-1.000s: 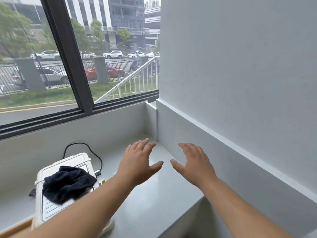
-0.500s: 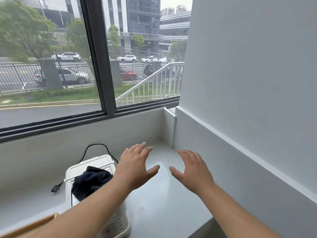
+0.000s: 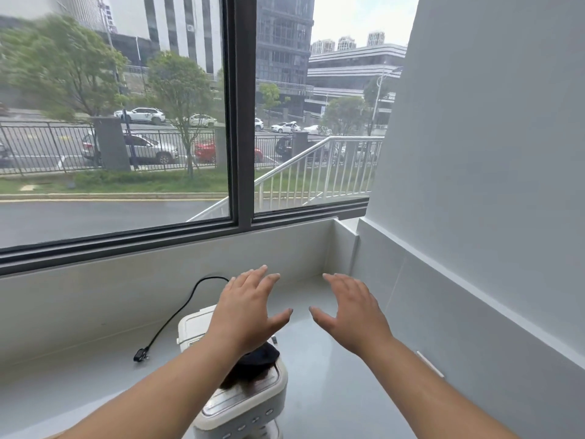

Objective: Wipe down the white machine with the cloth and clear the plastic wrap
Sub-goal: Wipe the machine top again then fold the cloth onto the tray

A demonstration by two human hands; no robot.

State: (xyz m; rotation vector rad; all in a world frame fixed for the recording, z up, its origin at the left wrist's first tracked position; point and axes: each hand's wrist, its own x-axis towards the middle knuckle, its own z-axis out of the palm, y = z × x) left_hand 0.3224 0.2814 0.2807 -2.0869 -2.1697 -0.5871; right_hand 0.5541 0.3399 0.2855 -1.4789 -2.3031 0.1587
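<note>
The white machine (image 3: 243, 403) stands on the grey counter (image 3: 332, 391), low in the middle of the view. A dark cloth (image 3: 256, 361) lies crumpled on its lid, partly hidden by my left forearm. My left hand (image 3: 250, 315) hovers above the machine's far end, fingers spread, holding nothing. My right hand (image 3: 351, 312) hovers over bare counter to the right of the machine, also spread and empty. I see no plastic wrap clearly.
A black power cable (image 3: 177, 315) runs from behind the machine to a plug (image 3: 141, 355) lying on the counter at the left. A low ledge and a large window close the far side. A grey wall (image 3: 474, 217) bounds the right.
My view has swung left, so the machine now sits under my left arm instead of to its left. Both hands stay spread and empty, hovering in front of me.
</note>
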